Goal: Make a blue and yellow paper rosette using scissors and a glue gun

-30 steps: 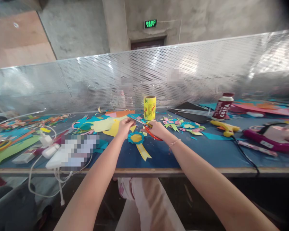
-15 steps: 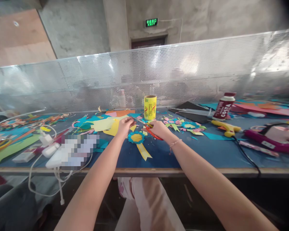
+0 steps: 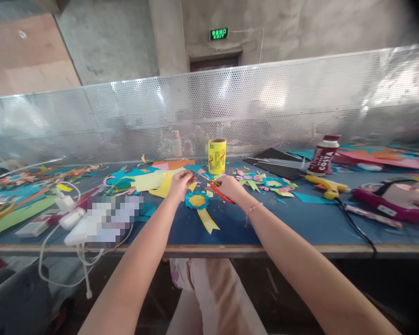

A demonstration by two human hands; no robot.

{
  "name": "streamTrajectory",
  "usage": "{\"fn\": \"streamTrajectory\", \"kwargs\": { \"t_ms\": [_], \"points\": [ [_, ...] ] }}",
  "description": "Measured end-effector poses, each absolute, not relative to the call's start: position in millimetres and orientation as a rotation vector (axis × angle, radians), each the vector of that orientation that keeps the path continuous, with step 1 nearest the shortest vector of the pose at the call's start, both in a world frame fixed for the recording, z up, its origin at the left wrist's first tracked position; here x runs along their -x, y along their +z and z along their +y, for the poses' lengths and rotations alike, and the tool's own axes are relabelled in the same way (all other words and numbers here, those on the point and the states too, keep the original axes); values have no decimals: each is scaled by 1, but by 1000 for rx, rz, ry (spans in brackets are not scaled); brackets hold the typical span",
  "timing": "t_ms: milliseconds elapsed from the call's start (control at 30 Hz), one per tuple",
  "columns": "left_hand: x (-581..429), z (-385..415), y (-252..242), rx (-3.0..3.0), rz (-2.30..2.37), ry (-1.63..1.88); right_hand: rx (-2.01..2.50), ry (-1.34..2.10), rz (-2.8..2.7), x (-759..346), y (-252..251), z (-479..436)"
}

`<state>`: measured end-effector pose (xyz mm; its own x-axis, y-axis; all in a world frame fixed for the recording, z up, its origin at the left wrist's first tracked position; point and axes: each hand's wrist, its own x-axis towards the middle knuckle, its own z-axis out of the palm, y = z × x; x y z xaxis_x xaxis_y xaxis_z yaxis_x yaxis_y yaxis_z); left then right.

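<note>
My right hand (image 3: 229, 188) is closed on the handles of red scissors (image 3: 221, 193), whose blades point left toward my left hand (image 3: 181, 184). The fingers of my left hand are pinched together at the blade tips; what they hold is too small to make out. Just below and between the hands lies a blue paper rosette (image 3: 197, 200) with a yellow centre. A yellow ribbon tail (image 3: 208, 221) runs down from it on the blue tabletop (image 3: 237, 230). Behind the hands stands a yellow roll (image 3: 217, 157).
Yellow glue gun (image 3: 326, 186), maroon bottle (image 3: 323, 156) and purple pouch (image 3: 391, 204) are at right. Paper flowers (image 3: 277, 183) lie right of the scissors. Coloured paper (image 3: 145, 181), a white power strip (image 3: 78, 230) and cables are at left. A perforated screen (image 3: 136, 116) stands behind.
The view has shifted very slightly. Both hands and the scissors stay in nearly the same place.
</note>
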<state>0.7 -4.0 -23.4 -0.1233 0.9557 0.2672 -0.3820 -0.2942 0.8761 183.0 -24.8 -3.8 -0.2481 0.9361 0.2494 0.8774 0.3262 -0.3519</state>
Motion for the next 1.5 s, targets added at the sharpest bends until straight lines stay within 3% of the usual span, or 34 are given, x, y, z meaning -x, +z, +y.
{"fn": "streamTrajectory", "kwargs": {
  "t_ms": [933, 1500],
  "points": [
    [6, -2, -25, -1266, 914, 1687, 1413, 427, -2313, -196, -4, -20],
    [8, 4, -30, -1306, 970, 1662, 1403, 357, -2319, -196, -9, -10]
  ]
}}
